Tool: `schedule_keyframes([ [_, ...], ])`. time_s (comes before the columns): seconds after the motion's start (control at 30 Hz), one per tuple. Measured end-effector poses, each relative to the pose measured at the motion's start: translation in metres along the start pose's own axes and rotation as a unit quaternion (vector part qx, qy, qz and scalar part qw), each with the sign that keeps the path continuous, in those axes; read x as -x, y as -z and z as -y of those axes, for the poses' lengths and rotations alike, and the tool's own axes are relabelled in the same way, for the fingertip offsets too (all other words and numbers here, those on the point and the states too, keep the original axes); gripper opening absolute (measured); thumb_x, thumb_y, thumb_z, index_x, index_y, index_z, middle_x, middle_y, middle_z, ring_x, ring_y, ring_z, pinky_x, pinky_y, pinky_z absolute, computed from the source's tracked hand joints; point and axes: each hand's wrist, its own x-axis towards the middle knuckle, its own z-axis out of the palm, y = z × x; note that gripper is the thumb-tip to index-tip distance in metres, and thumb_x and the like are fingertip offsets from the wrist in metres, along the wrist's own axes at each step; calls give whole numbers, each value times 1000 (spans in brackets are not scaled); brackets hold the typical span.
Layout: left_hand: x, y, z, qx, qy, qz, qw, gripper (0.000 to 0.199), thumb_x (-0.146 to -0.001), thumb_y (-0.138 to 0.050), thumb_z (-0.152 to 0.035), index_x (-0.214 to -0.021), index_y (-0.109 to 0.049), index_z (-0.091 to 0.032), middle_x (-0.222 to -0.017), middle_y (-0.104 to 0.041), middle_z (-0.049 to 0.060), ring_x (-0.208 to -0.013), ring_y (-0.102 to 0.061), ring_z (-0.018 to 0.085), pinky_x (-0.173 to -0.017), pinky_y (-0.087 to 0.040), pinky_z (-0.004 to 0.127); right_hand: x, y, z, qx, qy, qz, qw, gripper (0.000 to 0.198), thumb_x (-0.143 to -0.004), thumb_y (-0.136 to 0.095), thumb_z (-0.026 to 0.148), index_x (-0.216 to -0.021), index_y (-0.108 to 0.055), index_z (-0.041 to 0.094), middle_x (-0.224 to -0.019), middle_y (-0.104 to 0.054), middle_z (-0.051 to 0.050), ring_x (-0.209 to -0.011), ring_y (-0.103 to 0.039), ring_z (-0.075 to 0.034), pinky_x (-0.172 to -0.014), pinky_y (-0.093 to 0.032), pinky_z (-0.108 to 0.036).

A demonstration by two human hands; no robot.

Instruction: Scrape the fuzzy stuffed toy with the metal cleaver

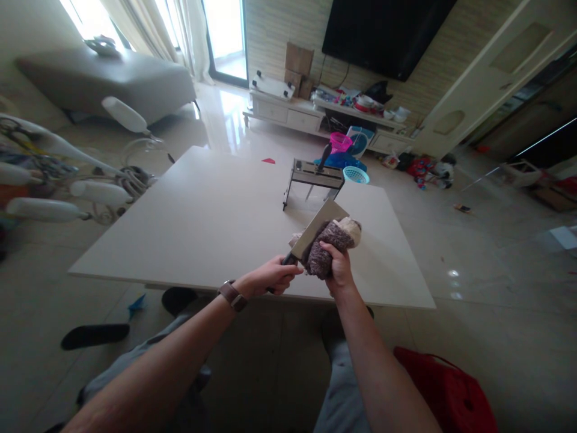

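Head view shows the left hand [280,275] closed around the black handle of a cleaver [314,230], while the right hand [340,272] clutches a bunched brown-and-white cloth [321,257] against the blade, with a bit of cloth also peeking out on its other side. Knife and cloth are above the near edge of a white table [216,210], and a metal stand [311,171] is on the tabletop just beyond the blade's tip.

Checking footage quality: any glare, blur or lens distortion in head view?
Head view: doorway blown out; streaky glare on the floor; no strong glare on the cleaver; fine detail soft on the fuzzy cloth; wide-angle stretch toward the frame edges.
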Motion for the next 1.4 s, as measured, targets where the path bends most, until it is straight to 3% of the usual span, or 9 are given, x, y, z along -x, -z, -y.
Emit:
schedule_keyframes([
  [0.43, 6, 0, 9, -48, 13, 29, 998, 50, -76, -81, -51, -74, -40, -24, -52, -32, -13, -39, -26, 4, -37, -28, 19, -13, 21, 23, -14, 38, -34, 999, 51, -53, -90, 20, -101, -73, 16, -88, -81, -1, -77, -75, -20, -68, -64, -31],
  [0.6, 14, 3, 17, -86, 32, -6, 996, 54, -73, -81, -58, -71, -39, -24, -49, -34, -13, -38, -28, 4, -37, -28, 19, -12, 28, 17, -9, 6, -26, 1000, 55, -52, -90, 20, -103, -72, 17, -86, -80, -1, -75, -75, -21, -66, -63, -32],
  [0.73, 18, -9, 19, -108, 22, -34, 993, 52, -75, -78, -58, -69, -38, -25, -48, -35, -12, -38, -31, 5, -37, -31, 21, -5, 30, 15, -12, -6, -17, 1000, 55, -54, -89, 22, -106, -71, 17, -87, -80, -1, -75, -75, -21, -65, -64, -32],
  [0.87, 9, -18, 24, -76, 6, -45, 996, 48, -76, -76, -54, -71, -39, -25, -49, -33, -13, -37, -28, 5, -36, -31, 20, -1, 27, 12, -3, -10, -12, 1000, 58, -53, -91, 23, -107, -72, 17, -88, -81, -1, -75, -75, -20, -65, -64, -30],
  [0.97, -6, -11, 27, -53, -2, -59, 997, 47, -74, -78, -49, -70, -39, -25, -46, -32, -14, -35, -27, 5, -35, -30, 20, 1, 20, 1, 14, -14, -11, 1000, 59, -51, -92, 23, -106, -73, 17, -87, -81, -2, -75, -76, -21, -65, -65, -31],
  [1.17, -22, 3, 17, -49, 14, -47, 998, 45, -74, -79, -45, -67, -40, -24, -44, -33, -12, -36, -29, 5, -36, -31, 20, 3, 13, -21, 25, -19, -28, 999, 53, -50, -92, 19, -100, -73, 17, -86, -82, -2, -74, -77, -20, -67, -67, -32],
  [1.3, -18, -3, 5, -43, 8, -30, 999, 43, -75, -81, -40, -70, -42, -23, -47, -36, -12, -38, -30, 5, -37, -31, 19, -1, 17, -13, 4, -20, -8, 1000, 49, -51, -92, 19, -96, -73, 17, -88, -82, -3, -75, -78, -22, -70, -67, -35],
  [1.4, -14, -6, -1, -44, 0, -7, 999, 43, -75, -81, -39, -68, -41, -24, -45, -35, -12, -37, -29, 5, -37, -28, 20, -6, 23, 3, 14, 22, 4, 1000, 48, -52, -92, 18, -97, -74, 17, -89, -81, -2, -78, -77, -22, -72, -67, -36],
])
